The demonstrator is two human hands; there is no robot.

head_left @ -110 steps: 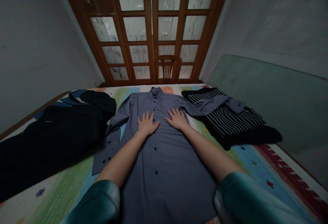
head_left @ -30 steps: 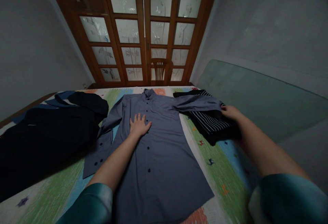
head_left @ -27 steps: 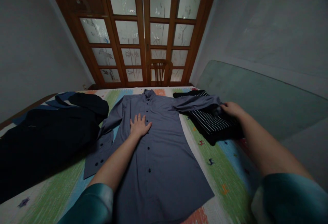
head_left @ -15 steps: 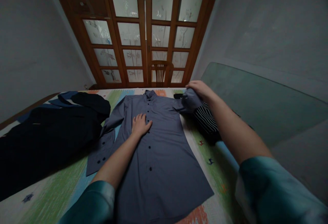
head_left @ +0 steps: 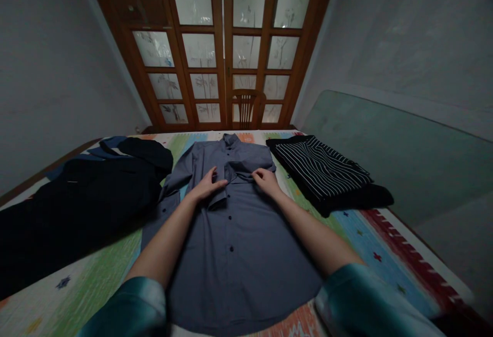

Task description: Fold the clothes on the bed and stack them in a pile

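A grey-blue button-up shirt (head_left: 254, 255) lies front up on the bed, collar away from me. Its right-hand sleeve (head_left: 246, 168) is folded across the chest, with the cuff end near the button line. My right hand (head_left: 266, 182) pinches the lower edge of that sleeve. Beside the cuff, my left hand (head_left: 208, 185) rests over the shirt front, thumb and fingers apart. The other sleeve (head_left: 179, 172) hangs out to the left, partly hidden behind my left forearm.
Dark clothes (head_left: 111, 188) are heaped on the left of the bed. A folded black-and-white striped garment (head_left: 323, 165) lies on dark cloth at the right. Beyond are a wooden chair (head_left: 245, 108) and glazed doors (head_left: 227, 49); a pale green headboard (head_left: 389, 142) stands right.
My right hand has brought the sleeve from the right side inward over the shirt's chest. My left hand has lifted from lying flat and shifted slightly beside the cuff.
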